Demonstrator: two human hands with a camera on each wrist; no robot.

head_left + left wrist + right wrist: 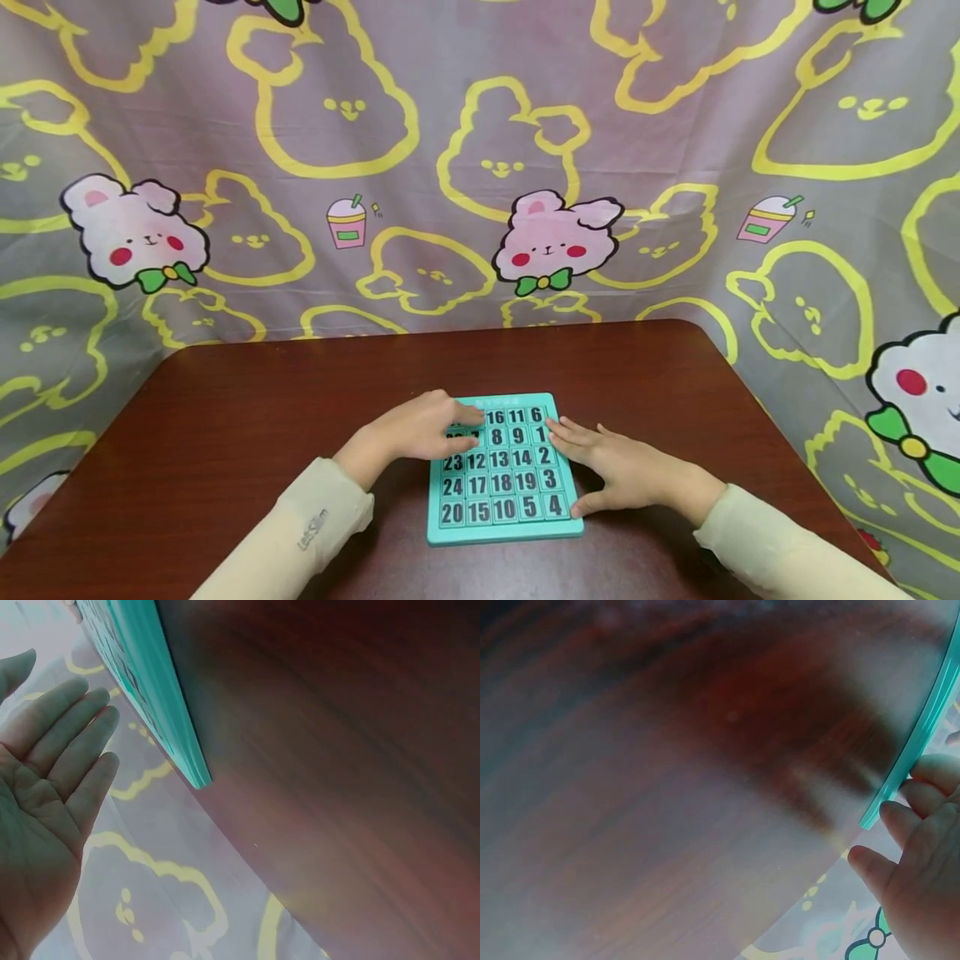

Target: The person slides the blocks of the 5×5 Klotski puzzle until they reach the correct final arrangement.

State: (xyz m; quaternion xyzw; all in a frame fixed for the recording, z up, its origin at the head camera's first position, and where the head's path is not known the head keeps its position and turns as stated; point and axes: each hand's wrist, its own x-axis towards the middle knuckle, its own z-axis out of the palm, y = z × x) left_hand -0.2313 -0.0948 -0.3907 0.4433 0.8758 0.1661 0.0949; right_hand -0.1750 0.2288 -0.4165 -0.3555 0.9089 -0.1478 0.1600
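A turquoise number slide puzzle [504,533] lies on the table, its square tiles printed with black numbers. My left hand [420,429] reaches over its upper left part and hides some tiles there. In the left wrist view that hand [45,772] has its fingers nearly straight, above the puzzle face [165,705]. At the right side, my right hand [630,471] rests its fingertips along the frame, thumb at the lower right corner. The right wrist view shows these extended fingers [902,823] against the turquoise edge [922,727].
The dark red-brown wooden table [262,433] extends around the puzzle to rounded far corners. Behind it and at the sides hangs a grey-pink curtain [435,183] with yellow outlines and cartoon rabbits. Both forearms wear cream sleeves [300,525].
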